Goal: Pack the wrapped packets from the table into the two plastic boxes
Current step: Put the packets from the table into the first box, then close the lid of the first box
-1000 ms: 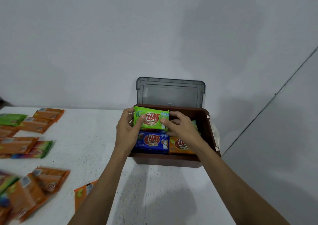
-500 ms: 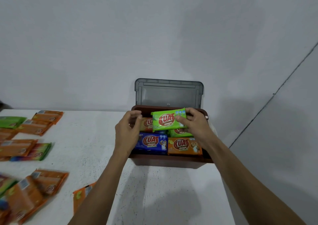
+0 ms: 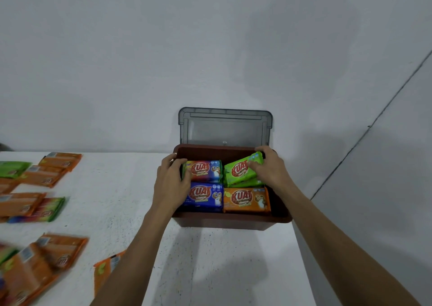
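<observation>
White tabletop [image 3: 121,188]: carries the box at its right edge; loose orange wrapped packets [image 3: 49,172] lie well apart to the left
Brown plastic box [image 3: 233,221]: grey lid [image 3: 224,128] up, 4 piles inside
Left hand [image 3: 170,184]: grip round the left end of the multicolour wrapped packet [image 3: 205,171]
Right hand [image 3: 268,167]: grip pinching the right end of the green wrapped packet [image 3: 238,170], tilted on the far right pile
Handling: likely a light, firm bar in slick wrap; hold it by its short ends

box [image 3: 231,221] 1 | lid [image 3: 225,125] 1 | boxed packets [image 3: 245,200] 5 visible | loose packets [image 3: 44,176] about 10, blurred
</observation>
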`<action>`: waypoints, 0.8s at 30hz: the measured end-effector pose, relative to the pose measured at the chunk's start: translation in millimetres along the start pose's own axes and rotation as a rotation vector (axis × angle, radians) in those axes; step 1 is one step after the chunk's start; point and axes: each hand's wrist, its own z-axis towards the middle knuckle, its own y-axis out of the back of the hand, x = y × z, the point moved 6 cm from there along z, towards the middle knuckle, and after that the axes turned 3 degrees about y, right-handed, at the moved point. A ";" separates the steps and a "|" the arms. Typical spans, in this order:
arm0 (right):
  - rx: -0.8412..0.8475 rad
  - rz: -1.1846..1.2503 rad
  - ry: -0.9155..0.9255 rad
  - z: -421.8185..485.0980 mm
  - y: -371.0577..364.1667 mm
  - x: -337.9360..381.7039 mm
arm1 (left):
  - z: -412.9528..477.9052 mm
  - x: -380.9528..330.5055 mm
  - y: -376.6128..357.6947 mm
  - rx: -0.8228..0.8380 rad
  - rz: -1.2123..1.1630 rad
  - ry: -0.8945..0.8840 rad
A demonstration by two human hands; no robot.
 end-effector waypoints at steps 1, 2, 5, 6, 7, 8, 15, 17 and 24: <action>-0.012 -0.070 0.003 1.2 0.1 1.5 | -0.2 0.1 0.0 -0.002 0.001 0.000; -0.019 -0.129 0.005 1.6 0.2 3.2 | -0.2 0.1 0.1 -0.004 0.002 -0.002; -0.035 -0.231 0.024 -0.2 -1.2 5.7 | 0.2 1.1 -0.9 -0.004 0.011 -0.013; -0.049 -0.265 0.041 -1.0 -1.7 6.0 | 0.5 1.3 -1.1 -0.004 0.013 -0.015; -0.063 -0.309 0.058 -1.9 -2.2 6.6 | 0.9 1.3 -1.3 -0.005 0.015 -0.017; -0.069 -0.361 0.074 -3.1 -3.0 7.7 | 1.3 1.3 -1.5 -0.008 0.018 -0.017; -0.003 -0.716 0.135 -8.6 -9.4 18.5 | 2.5 2.9 -1.9 -0.019 0.027 -0.022; 0.013 -0.764 0.162 -9.2 -10.0 21.8 | 2.7 3.0 -1.9 -0.015 0.027 -0.018; -0.178 -0.623 0.301 -2.8 14.7 39.5 | 7.6 0.5 6.2 -0.030 -0.181 0.054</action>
